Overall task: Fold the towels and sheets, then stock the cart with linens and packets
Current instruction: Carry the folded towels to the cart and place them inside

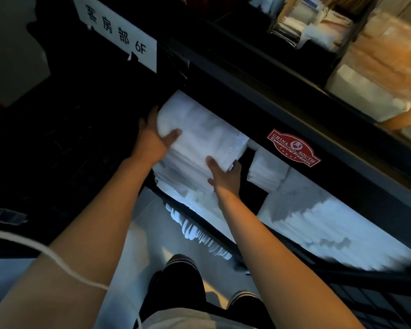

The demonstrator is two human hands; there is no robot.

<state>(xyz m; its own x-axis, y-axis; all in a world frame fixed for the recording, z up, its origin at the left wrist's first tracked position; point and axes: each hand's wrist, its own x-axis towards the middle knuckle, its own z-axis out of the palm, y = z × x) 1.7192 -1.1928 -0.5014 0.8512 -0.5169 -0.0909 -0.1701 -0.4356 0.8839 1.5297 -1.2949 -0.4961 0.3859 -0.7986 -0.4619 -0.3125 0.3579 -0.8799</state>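
Dim storeroom light falls on a black cart (266, 108) whose shelf takes a folded sheet (199, 129), set atop a white stack. Left hand (152, 136) clasps its far edge, right hand (226, 174) its near corner, so the folds stay square going in. Beside it sit folded towels (266, 172); packets (301, 22) fill the top tray.

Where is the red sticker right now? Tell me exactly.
In the head view, the red sticker sits right of centre on the cart's black rail, above the shelf of folded white linens and just right of the right hand.
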